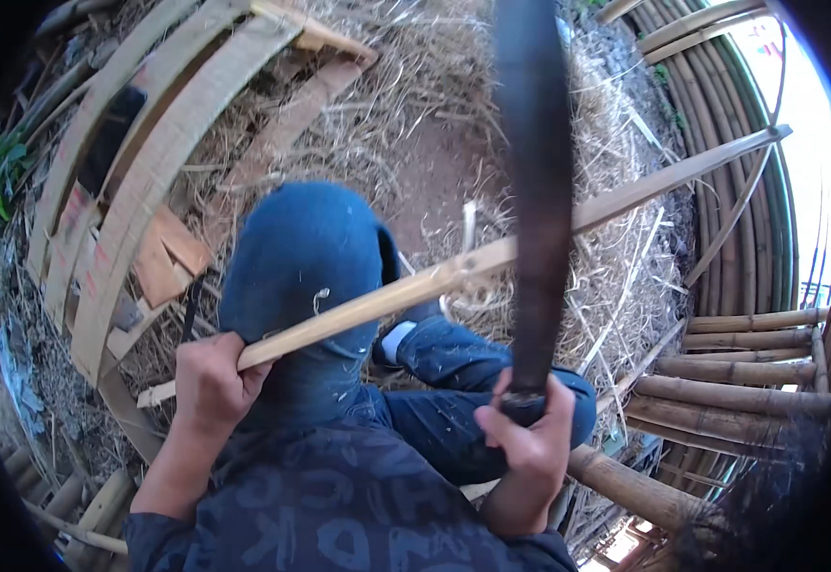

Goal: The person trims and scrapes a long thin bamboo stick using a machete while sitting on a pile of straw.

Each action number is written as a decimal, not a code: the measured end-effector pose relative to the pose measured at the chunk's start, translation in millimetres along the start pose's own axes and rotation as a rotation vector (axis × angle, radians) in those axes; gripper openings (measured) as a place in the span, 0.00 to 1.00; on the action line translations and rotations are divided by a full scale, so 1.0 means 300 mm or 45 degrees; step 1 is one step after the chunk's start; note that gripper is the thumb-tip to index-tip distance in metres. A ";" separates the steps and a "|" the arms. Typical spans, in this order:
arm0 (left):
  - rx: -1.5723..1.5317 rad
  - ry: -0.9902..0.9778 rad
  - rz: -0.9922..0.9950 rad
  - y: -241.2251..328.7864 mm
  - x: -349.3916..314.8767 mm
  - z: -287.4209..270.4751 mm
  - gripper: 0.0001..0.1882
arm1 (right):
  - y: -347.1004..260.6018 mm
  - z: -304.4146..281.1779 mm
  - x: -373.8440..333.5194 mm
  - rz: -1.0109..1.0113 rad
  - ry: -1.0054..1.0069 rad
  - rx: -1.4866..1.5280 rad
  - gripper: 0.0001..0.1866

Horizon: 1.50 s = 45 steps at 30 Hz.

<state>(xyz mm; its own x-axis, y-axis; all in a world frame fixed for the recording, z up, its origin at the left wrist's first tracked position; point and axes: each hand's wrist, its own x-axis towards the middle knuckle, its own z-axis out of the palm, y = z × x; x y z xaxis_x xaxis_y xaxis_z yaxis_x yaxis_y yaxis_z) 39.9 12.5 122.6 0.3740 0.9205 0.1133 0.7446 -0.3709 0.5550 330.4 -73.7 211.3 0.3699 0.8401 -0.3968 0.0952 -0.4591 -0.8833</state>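
My left hand [211, 379] is closed around a pale split bamboo strip [377, 303] near its lower left end. The strip slants across above my bent knee and rises toward the right, with a raised node along it. In my right hand [535, 440] is the handle of a machete, its long dark blade [537, 172] pointing away from me. The blade crosses over the strip in the view, and I cannot tell whether they touch. My legs, in blue jeans [310, 248], are bent beneath the strip.
A wooden pallet-like frame of slats [158, 181] leans at the left. Bamboo shavings [406, 76] litter the ground. Stacked bamboo poles [739, 191] line the right side, and more poles [749, 396] lie at the lower right. A thick bamboo pole [635, 488] lies beside my right arm.
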 end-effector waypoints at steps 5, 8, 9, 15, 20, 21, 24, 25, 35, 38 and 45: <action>0.034 0.023 0.107 0.012 0.037 0.018 0.23 | -0.076 -0.202 0.071 -0.328 0.536 0.693 0.16; 0.016 0.038 0.005 0.016 0.008 0.017 0.24 | -0.079 -0.252 0.111 -0.422 0.560 0.628 0.13; 0.001 0.036 -0.010 0.024 0.016 0.017 0.25 | -0.066 -0.240 0.108 -0.401 0.528 0.520 0.12; 0.034 -0.061 -0.094 -0.009 0.001 0.022 0.28 | 0.041 -0.056 0.103 0.032 0.027 0.732 0.09; 0.186 0.012 -0.079 -0.007 0.000 0.018 0.28 | 0.085 -0.073 0.115 -0.112 0.093 0.435 0.12; 0.164 -0.042 -0.087 0.003 0.011 0.005 0.27 | 0.065 -0.083 0.120 -0.113 0.070 0.432 0.14; 0.181 -0.066 -0.078 0.003 0.017 -0.008 0.27 | 0.057 -0.121 0.129 -0.121 -0.048 0.528 0.15; 0.183 -0.094 -0.071 0.005 0.024 -0.016 0.27 | 0.064 -0.150 0.130 -0.139 -0.058 0.539 0.14; 0.015 -0.511 -0.132 0.028 0.119 -0.071 0.31 | 0.122 -0.201 0.136 -0.056 -0.022 0.369 0.10; -0.044 -0.594 -0.195 0.031 0.117 -0.088 0.32 | 0.136 -0.183 0.132 -0.160 -0.263 0.205 0.10; -0.047 -0.737 -0.210 0.020 0.147 -0.102 0.34 | 0.080 -0.339 0.158 0.005 0.288 0.662 0.10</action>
<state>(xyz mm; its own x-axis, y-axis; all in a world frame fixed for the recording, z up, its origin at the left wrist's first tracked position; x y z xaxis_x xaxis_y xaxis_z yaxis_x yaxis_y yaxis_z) 44.1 54.7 156.3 0.5035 0.7447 -0.4380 0.8024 -0.2151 0.5567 444.2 -74.3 196.6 0.5634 0.7297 -0.3874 -0.3532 -0.2112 -0.9114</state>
